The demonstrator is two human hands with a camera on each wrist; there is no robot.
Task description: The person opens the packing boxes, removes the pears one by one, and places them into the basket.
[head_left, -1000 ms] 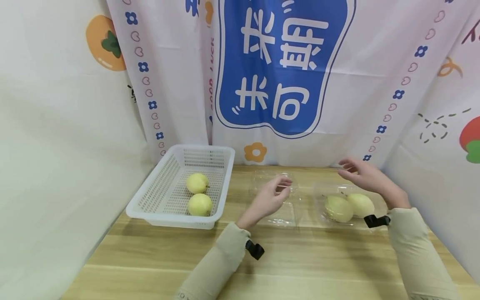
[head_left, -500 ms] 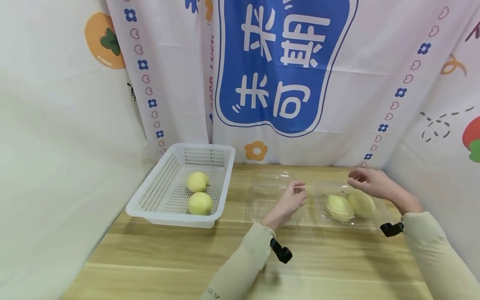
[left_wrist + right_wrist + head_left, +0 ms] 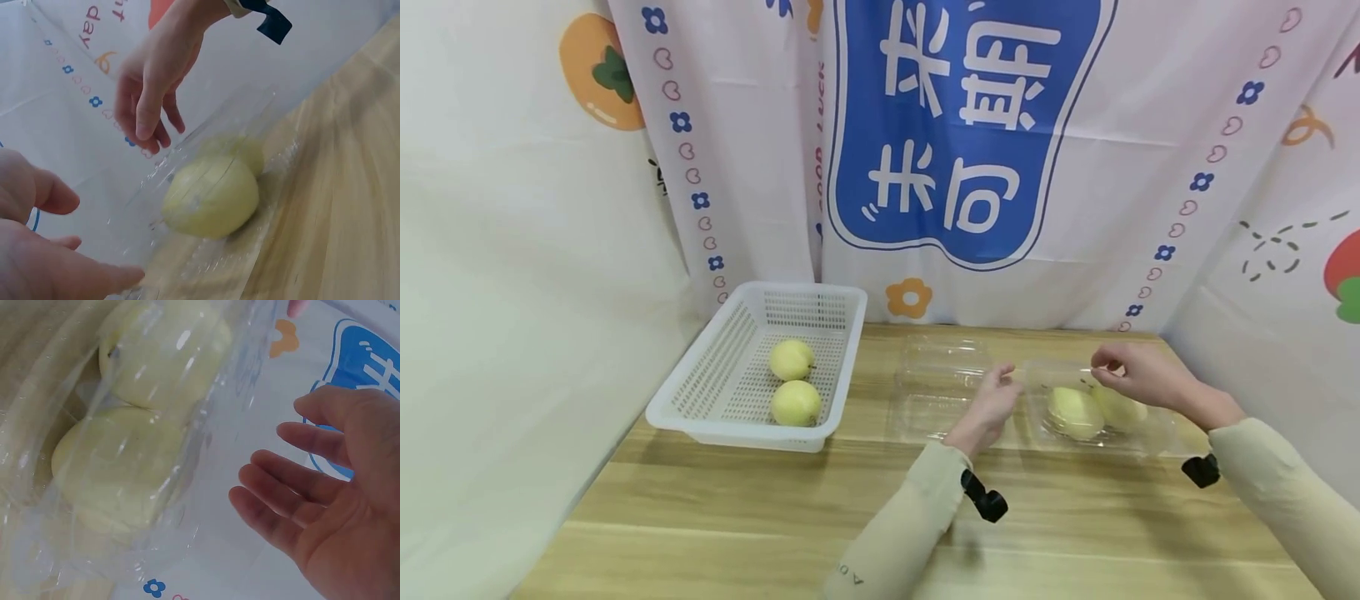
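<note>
Two yellow pears (image 3: 1077, 413) lie side by side in a transparent plastic clamshell box (image 3: 1159, 429) at the right of the table. My right hand (image 3: 1138, 375) hovers over the box's back part, fingers slightly bent and holding nothing; the right wrist view shows the fingers (image 3: 275, 481) spread beside the plastic. At the box's left side is my left hand (image 3: 988, 410), its thumb and fingers apart with nothing between them. In the left wrist view, a fingertip (image 3: 128, 275) comes near the box's edge. Behind my left forearm, a second transparent box (image 3: 936, 379) stands with its lid up.
To the left stands a white perforated plastic basket (image 3: 658, 417) with two more pears (image 3: 795, 403) inside. The wooden table (image 3: 737, 517) ends at a printed cloth (image 3: 1037, 296) hanging at the back. Cloth walls (image 3: 520, 333) close off both sides.
My left hand has moved right, from over the second box to the filled box's left side. The right hand has shifted slightly right and lower. Basket and boxes stay in place.
</note>
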